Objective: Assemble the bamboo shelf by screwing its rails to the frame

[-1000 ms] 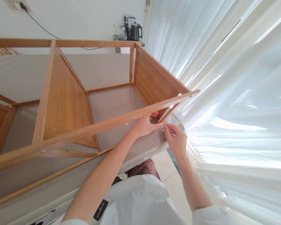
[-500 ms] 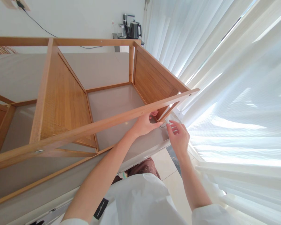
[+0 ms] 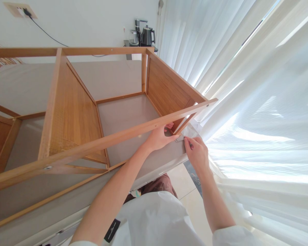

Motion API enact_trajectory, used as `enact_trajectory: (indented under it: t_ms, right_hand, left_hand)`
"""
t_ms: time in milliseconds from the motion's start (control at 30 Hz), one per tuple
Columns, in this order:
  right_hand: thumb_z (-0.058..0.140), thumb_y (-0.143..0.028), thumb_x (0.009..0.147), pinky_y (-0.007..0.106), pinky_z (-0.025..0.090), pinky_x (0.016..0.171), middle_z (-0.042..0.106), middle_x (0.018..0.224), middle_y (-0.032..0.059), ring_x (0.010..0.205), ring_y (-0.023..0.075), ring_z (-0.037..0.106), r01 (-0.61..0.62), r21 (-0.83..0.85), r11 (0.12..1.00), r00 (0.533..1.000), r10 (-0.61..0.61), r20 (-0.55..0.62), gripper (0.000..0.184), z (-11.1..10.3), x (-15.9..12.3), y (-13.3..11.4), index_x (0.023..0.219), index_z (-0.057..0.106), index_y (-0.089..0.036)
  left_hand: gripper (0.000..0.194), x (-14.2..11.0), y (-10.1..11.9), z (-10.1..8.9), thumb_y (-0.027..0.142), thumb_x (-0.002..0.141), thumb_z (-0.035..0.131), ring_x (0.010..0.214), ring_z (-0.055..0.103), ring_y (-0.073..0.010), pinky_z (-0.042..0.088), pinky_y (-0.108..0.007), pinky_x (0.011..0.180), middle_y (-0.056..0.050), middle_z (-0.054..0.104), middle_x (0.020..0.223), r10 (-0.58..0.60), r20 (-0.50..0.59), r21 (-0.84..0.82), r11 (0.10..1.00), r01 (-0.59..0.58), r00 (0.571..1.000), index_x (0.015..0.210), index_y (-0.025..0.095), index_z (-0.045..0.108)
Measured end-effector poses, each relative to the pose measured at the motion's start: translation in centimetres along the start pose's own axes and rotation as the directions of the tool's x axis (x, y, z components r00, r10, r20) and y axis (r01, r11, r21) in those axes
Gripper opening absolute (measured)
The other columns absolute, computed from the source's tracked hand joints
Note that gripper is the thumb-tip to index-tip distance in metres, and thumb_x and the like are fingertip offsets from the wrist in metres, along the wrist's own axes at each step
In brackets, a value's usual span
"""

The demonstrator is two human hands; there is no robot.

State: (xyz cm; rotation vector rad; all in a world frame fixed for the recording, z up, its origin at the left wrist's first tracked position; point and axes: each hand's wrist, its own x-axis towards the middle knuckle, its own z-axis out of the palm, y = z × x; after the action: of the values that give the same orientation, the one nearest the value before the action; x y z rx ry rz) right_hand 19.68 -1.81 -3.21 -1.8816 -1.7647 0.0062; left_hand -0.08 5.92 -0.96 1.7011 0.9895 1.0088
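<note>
A wooden shelf frame [image 3: 113, 135] with brown wooden panels lies on its side on a grey-covered surface [image 3: 123, 109]. My left hand [image 3: 157, 138] reaches under the front rail and is closed around the frame's lower right corner, its fingertips partly hidden behind the wood. Just to the right, my right hand [image 3: 197, 150] pinches the end of a thin bent metal rod that looks like a hex key [image 3: 180, 139]. The key's other end meets the corner beside my left thumb. The front rail's right end juts past the end panel [image 3: 166, 89], with a hole in it.
White curtains [image 3: 256, 102] hang close on the right. At the back stand a black kettle [image 3: 147, 36] and a glass pot [image 3: 134, 37]. A cable [image 3: 48, 34] runs from a wall socket behind the frame. Tiled floor [image 3: 182, 181] shows below the surface's edge.
My right hand's fingers have closed from a loose, parted pose into a pinch on the hex key. My left hand stays at the corner. The view has shifted slightly.
</note>
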Motion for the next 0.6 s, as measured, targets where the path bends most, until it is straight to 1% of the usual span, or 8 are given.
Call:
enact_trajectory:
  t_ms: [167, 233, 300, 367, 467, 600]
  right_hand:
    - [0.046, -0.039, 0.104, 0.033, 0.048, 0.068, 0.064, 0.094, 0.0081, 0.076, 0.0199, 0.062, 0.054, -0.072, 0.996, 0.993, -0.046, 0.11, 0.041, -0.5, -0.2, 0.1, 0.128, 0.072, -0.02]
    - [0.049, -0.039, 0.103, 0.033, 0.049, 0.069, 0.064, 0.095, 0.0069, 0.074, 0.0189, 0.062, 0.05, -0.046, 0.998, 0.991, -0.044, 0.127, 0.041, -0.8, -0.2, -0.1, 0.134, 0.068, -0.021]
    - [0.052, -0.039, 0.102, 0.032, 0.049, 0.07, 0.064, 0.095, 0.0048, 0.071, 0.017, 0.062, 0.04, 0.012, 0.999, 0.989, -0.041, 0.141, 0.039, -0.9, -0.3, -0.5, 0.135, 0.067, -0.025]
    - [0.056, -0.039, 0.1, 0.032, 0.05, 0.071, 0.065, 0.095, 0.0033, 0.07, 0.0157, 0.063, 0.029, 0.072, 0.997, 0.986, -0.04, 0.16, 0.033, -0.8, -0.2, -0.9, 0.127, 0.071, -0.027]
    - [0.061, -0.04, 0.098, 0.031, 0.05, 0.071, 0.065, 0.094, 0.0025, 0.072, 0.0159, 0.063, 0.02, 0.11, 0.994, 0.983, -0.039, 0.177, 0.024, -0.5, 0.0, -1.4, 0.11, 0.075, -0.026]
    - [0.059, -0.038, 0.099, 0.031, 0.049, 0.07, 0.064, 0.086, 0.0015, 0.073, 0.0171, 0.063, 0.039, 0.106, 0.994, 0.982, -0.058, 0.181, 0.021, 0.0, 0.5, -1.8, 0.104, 0.075, -0.026]
  left_hand:
    - [0.044, 0.0, -0.2, 0.1, 0.03, 0.078, 0.084, 0.112, 0.068, -0.0257, 0.056, -0.043, 0.098, -0.012, 0.07, 0.121, 0.005, 0.0, -0.005, 1.0, -0.005, 1.0, 0.114, 0.017, 0.062]
    - [0.043, 0.0, -0.3, 0.1, 0.03, 0.079, 0.084, 0.111, 0.068, -0.0248, 0.056, -0.042, 0.098, -0.011, 0.07, 0.12, 0.012, 0.0, -0.016, 1.0, -0.012, 1.0, 0.114, 0.017, 0.062]
    - [0.042, 0.1, -0.3, 0.1, 0.03, 0.079, 0.083, 0.111, 0.067, -0.0242, 0.056, -0.041, 0.098, -0.011, 0.07, 0.12, 0.021, 0.001, -0.022, 1.0, -0.021, 1.0, 0.113, 0.018, 0.062]
    - [0.041, 0.1, -0.3, 0.1, 0.029, 0.079, 0.083, 0.111, 0.067, -0.0239, 0.056, -0.041, 0.098, -0.01, 0.07, 0.12, 0.026, -0.002, -0.019, 0.999, -0.026, 1.0, 0.113, 0.018, 0.062]
    - [0.042, 0.1, -0.5, 0.2, 0.03, 0.079, 0.083, 0.11, 0.067, -0.0238, 0.056, -0.04, 0.096, -0.009, 0.07, 0.119, 0.03, -0.01, -0.009, 1.0, -0.03, 1.0, 0.113, 0.019, 0.063]
    - [0.04, 0.1, -0.8, 0.3, 0.029, 0.08, 0.083, 0.108, 0.068, -0.0222, 0.057, -0.037, 0.095, -0.008, 0.07, 0.117, 0.059, -0.023, -0.011, 0.998, -0.059, 0.998, 0.113, 0.019, 0.063]
